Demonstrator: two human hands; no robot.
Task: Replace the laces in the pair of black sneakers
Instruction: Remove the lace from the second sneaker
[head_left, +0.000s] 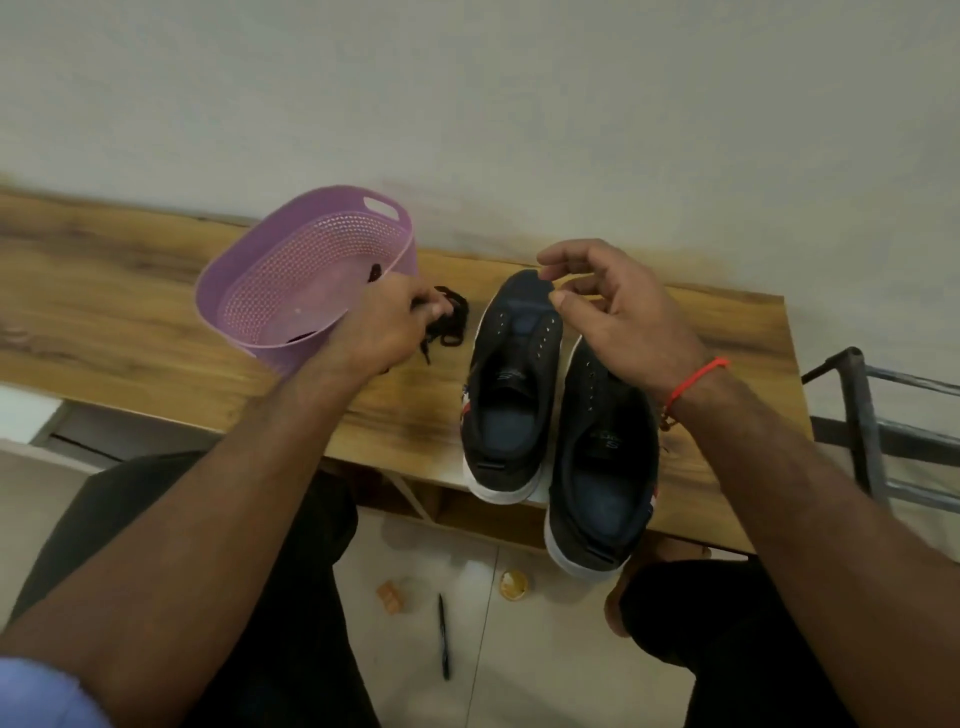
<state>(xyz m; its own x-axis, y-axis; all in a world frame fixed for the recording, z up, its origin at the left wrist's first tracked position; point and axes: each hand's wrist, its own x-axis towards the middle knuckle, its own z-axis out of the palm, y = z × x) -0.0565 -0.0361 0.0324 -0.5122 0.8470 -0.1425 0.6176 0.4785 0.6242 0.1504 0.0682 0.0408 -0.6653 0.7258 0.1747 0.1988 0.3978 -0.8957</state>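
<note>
On the floor between the person's knees lie a black pen (443, 636), a small orange block (390, 597) and a round yellow lid (514, 585). Above them, on the wooden table (130, 322), two black sneakers (550, 415) stand side by side, toes pointing to the wall, their eyelets bare; the right one's heel juts over the near edge. The right hand (618, 312), with a red thread at the wrist, hovers over the toes, its fingers (563, 301) loosely curled and holding nothing. Left of the shoes, the left hand (384, 327) grips a tangled black lace (449, 325) that rests on the table. Just beyond it a purple basket (249, 280) sits tilted, with a dark bit of lace showing inside.
</note>
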